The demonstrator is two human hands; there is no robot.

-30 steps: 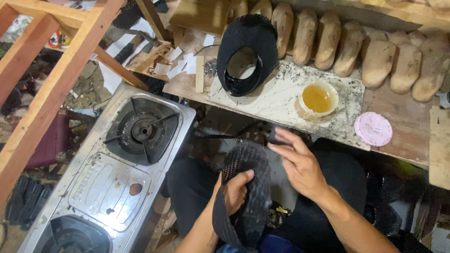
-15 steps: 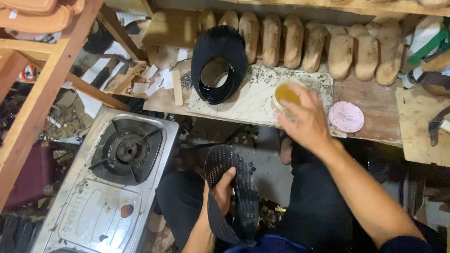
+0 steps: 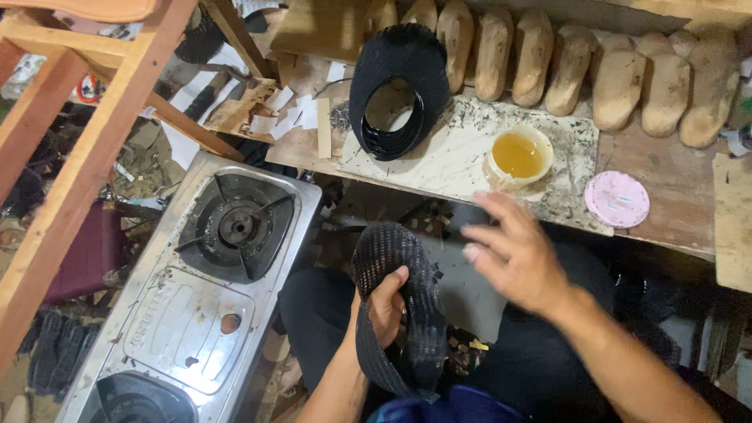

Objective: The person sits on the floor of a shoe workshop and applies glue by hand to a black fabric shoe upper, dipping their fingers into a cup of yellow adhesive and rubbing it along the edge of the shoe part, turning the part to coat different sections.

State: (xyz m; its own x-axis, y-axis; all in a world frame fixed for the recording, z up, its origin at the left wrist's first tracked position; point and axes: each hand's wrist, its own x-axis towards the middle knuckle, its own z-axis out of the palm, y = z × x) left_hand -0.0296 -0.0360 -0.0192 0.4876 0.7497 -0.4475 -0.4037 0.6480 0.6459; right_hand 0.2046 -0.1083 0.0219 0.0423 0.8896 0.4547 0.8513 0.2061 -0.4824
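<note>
My left hand [image 3: 384, 307] grips a black woven shoe upper [image 3: 401, 298] over my lap, thumb on its outer face. My right hand [image 3: 513, 254] hovers open and blurred just to the right of it, fingers spread, holding nothing. Above it on the bench stands a small tub of yellow glue [image 3: 518, 157] on a speckled white slab [image 3: 439, 160]. A second black woven upper [image 3: 398, 88] lies on the slab's left end.
A row of wooden shoe lasts [image 3: 619, 74] lines the back of the bench. A pink round lid [image 3: 617, 199] lies right of the slab. A steel gas stove [image 3: 196, 290] sits at my left, with a wooden frame [image 3: 70, 157] beyond it.
My right hand went from the upper in my lap up to the glue tub and has now come back down beside the upper. The left hand keeps its grip.
</note>
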